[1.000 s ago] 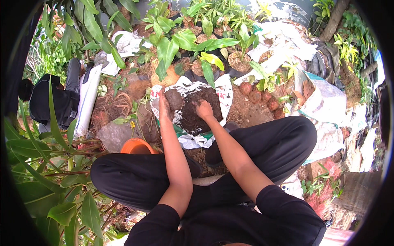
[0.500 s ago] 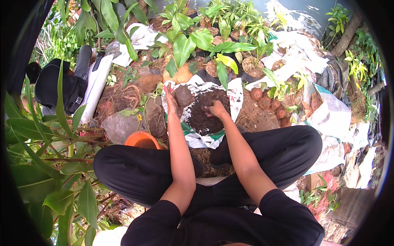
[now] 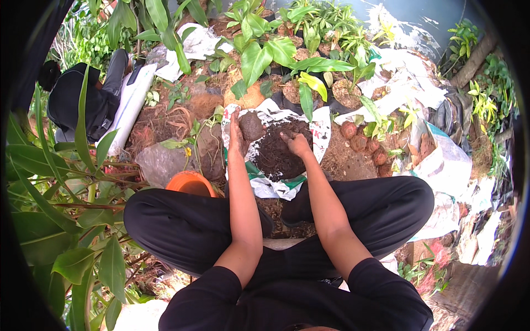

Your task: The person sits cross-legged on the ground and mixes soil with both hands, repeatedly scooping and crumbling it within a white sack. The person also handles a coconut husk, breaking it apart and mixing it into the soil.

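A white printed sack with green bands (image 3: 287,190) is spread on the ground in front of my crossed legs. On it lies a heap of dark, crumbly soil (image 3: 273,157), with a rounded brown lump (image 3: 253,126) at its far left. My left hand (image 3: 236,132) stands on edge along the lump's left side, fingers straight and together, holding nothing visible. Over the heap's right half, my right hand (image 3: 298,143) is curled at the soil, thumb pointing left; its other fingertips are partly hidden. Both hands look dirty.
An orange pot (image 3: 191,183) stands by my left knee. Potted plants (image 3: 346,94) line the far side. Several reddish-brown round husks (image 3: 359,142) lie to the right, near a white sack (image 3: 444,157). Long leaves (image 3: 38,243) crowd the left. Another person in black (image 3: 83,105) is at far left.
My left hand has swung slightly right, more upright against the lump. My right hand has shifted a little farther away across the soil. The whole view has shifted slightly.
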